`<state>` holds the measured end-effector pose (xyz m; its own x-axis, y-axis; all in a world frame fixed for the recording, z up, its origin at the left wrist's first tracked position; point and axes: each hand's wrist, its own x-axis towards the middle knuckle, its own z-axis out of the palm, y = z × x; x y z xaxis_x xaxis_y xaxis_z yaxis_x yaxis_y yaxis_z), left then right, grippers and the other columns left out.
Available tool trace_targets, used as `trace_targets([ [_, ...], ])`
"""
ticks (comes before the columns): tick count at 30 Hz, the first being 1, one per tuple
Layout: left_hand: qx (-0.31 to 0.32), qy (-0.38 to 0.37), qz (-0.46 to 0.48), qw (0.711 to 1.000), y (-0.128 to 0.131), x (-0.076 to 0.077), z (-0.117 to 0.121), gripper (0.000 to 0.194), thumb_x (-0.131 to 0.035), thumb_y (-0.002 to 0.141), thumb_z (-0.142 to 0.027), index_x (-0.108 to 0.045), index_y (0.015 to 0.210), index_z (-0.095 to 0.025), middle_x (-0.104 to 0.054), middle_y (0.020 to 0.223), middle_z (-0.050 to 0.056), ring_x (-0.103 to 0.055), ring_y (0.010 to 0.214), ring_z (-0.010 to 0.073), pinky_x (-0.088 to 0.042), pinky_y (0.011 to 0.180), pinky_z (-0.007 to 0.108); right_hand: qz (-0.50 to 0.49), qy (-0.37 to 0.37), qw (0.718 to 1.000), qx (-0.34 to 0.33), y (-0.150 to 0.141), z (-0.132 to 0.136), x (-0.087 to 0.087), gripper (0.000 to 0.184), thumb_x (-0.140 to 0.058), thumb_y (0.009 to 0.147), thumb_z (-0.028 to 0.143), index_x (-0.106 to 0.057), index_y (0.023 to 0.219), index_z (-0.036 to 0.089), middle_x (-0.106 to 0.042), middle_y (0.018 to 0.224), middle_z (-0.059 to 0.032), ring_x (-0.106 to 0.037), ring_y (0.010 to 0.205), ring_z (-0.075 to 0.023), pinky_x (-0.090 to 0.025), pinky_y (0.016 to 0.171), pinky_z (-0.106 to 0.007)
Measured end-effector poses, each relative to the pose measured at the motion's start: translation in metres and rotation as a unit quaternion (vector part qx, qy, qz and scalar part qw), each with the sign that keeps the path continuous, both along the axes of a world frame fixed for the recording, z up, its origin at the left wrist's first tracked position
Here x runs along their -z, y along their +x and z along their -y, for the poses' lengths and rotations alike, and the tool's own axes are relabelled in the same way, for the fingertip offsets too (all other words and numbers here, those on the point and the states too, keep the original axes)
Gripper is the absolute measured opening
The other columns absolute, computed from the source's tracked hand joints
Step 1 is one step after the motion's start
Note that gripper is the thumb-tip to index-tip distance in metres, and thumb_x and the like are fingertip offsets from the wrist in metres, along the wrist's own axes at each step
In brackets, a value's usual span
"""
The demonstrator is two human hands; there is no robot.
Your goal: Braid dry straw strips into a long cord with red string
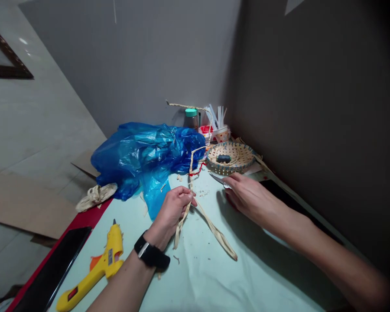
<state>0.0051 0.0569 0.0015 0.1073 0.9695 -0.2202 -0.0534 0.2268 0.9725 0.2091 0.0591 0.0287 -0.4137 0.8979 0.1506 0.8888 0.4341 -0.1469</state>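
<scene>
My left hand [178, 201], wearing a black wrist strap, pinches a pale braided fibre strand [191, 167] near its lower end. Below the fingers the braid parts into loose flat strips [216, 232], and its upper part rises and bends back toward the wall. A red yarn tie [198, 170] is knotted round the braid just above the fingers. To the right, my right hand [245, 190] is closed on scissors [217, 178], whose pointed metal blades face left toward the braid without touching it. The fingers hide the scissors' handles.
A yellow glue gun [108, 255] lies at left on the pale green cloth [208, 281]. A blue plastic bag [143, 151] spreads behind. At the back stand a woven basket [247, 162] holding a dark thread spool [223, 159], a green-lidded jar [191, 118] and a cup of glue sticks [221, 134].
</scene>
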Motion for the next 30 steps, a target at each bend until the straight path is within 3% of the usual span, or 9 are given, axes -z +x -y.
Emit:
trace_targets([
  [4, 0.044, 0.028, 0.027, 0.998, 0.001, 0.001, 0.002, 0.015, -0.061, 0.072, -0.022, -0.051, 0.079, -0.014, -0.059, 0.065, 0.000, -0.027, 0.038, 0.0005, -0.014, 0.037, 0.015, -0.160, -0.102, 0.979, -0.074, -0.035, -0.002, -0.004, 0.027, -0.034, 0.094, 0.023, -0.059, 0.092, 0.015, -0.061, 0.080, -0.0074, -0.056, 0.072, -0.0158, -0.036, 0.063, -0.025],
  [7, 0.056, 0.024, 0.019, 0.998, 0.000, 0.000, 0.002, 0.014, -0.061, 0.072, -0.023, -0.051, 0.078, -0.015, -0.046, 0.055, -0.007, -0.026, 0.037, 0.0015, -0.014, 0.038, 0.016, -0.216, -0.175, 0.958, -0.072, -0.056, -0.013, 0.006, 0.034, -0.032, 0.095, 0.028, -0.057, 0.076, 0.015, -0.060, 0.070, -0.0046, -0.052, 0.064, -0.0134, -0.033, 0.060, -0.023],
  [9, 0.059, 0.025, -0.010, 0.998, -0.001, -0.001, 0.002, 0.012, -0.059, 0.072, -0.021, -0.051, 0.078, -0.015, -0.041, 0.051, -0.009, -0.026, 0.037, 0.0023, -0.016, 0.039, 0.017, -0.236, -0.194, 0.951, -0.057, -0.062, -0.021, 0.016, 0.036, -0.034, 0.094, 0.030, -0.056, 0.069, 0.015, -0.058, 0.065, -0.0032, -0.050, 0.063, -0.0126, -0.031, 0.059, -0.023],
  [12, 0.055, 0.055, -0.083, 0.993, -0.002, -0.001, 0.002, 0.012, -0.057, 0.071, -0.016, -0.051, 0.081, -0.016, -0.052, 0.054, -0.005, -0.039, 0.043, 0.0054, -0.025, 0.044, 0.018, -0.258, -0.190, 0.945, -0.062, -0.060, -0.029, 0.030, 0.036, -0.039, 0.091, 0.032, -0.056, 0.064, 0.015, -0.056, 0.063, -0.0017, -0.047, 0.062, -0.0120, -0.029, 0.057, -0.023],
  [15, 0.062, 0.112, -0.202, 0.971, -0.003, -0.002, 0.002, 0.010, -0.057, 0.070, -0.014, -0.051, 0.078, -0.017, -0.060, 0.059, -0.001, -0.051, 0.054, 0.0106, -0.032, 0.052, 0.020, -0.297, -0.210, 0.928, -0.076, -0.054, -0.031, 0.040, 0.032, -0.045, 0.086, 0.035, -0.058, 0.065, 0.015, -0.051, 0.058, 0.0011, -0.043, 0.055, -0.0106, -0.027, 0.052, -0.023],
  [19, 0.072, 0.156, -0.328, 0.929, -0.008, -0.009, 0.002, 0.002, -0.059, 0.071, -0.019, -0.058, 0.070, -0.017, -0.060, 0.056, -0.001, -0.047, 0.050, 0.0110, -0.028, 0.051, 0.022, -0.355, -0.238, 0.902, -0.062, -0.052, -0.029, 0.045, 0.029, -0.049, 0.081, 0.037, -0.060, 0.065, 0.015, -0.045, 0.053, 0.0034, -0.036, 0.048, -0.0090, -0.025, 0.048, -0.023],
  [22, 0.075, 0.175, -0.389, 0.901, -0.015, -0.021, 0.002, 0.011, -0.058, 0.073, -0.022, -0.065, 0.066, -0.016, -0.058, 0.053, 0.000, -0.047, 0.050, 0.0120, -0.028, 0.052, 0.024, -0.368, -0.226, 0.901, -0.036, -0.054, -0.026, 0.043, 0.026, -0.052, 0.078, 0.034, -0.058, 0.062, 0.016, -0.047, 0.053, 0.0028, -0.037, 0.049, -0.0092, -0.026, 0.048, -0.022],
  [26, 0.051, 0.197, -0.441, 0.874, -0.016, -0.035, 0.007, 0.017, -0.057, 0.074, -0.021, -0.068, 0.062, -0.016, -0.061, 0.057, 0.002, -0.047, 0.055, 0.0134, -0.027, 0.054, 0.025, -0.383, -0.230, 0.894, -0.036, -0.055, -0.020, 0.037, 0.023, -0.051, 0.077, 0.029, -0.062, 0.062, 0.015, -0.057, 0.057, -0.0002, -0.043, 0.052, -0.0101, -0.031, 0.050, -0.022],
  [30, 0.036, 0.234, -0.442, 0.865, 0.004, -0.028, 0.025, 0.018, -0.055, 0.074, -0.013, -0.063, 0.059, -0.017, -0.053, 0.054, 0.001, -0.042, 0.055, 0.0146, -0.024, 0.056, 0.026, -0.413, -0.282, 0.865, -0.035, -0.055, -0.018, 0.039, 0.022, -0.050, 0.076, 0.025, -0.065, 0.065, 0.013, -0.059, 0.055, -0.0007, -0.044, 0.047, -0.0093, -0.031, 0.048, -0.022],
])
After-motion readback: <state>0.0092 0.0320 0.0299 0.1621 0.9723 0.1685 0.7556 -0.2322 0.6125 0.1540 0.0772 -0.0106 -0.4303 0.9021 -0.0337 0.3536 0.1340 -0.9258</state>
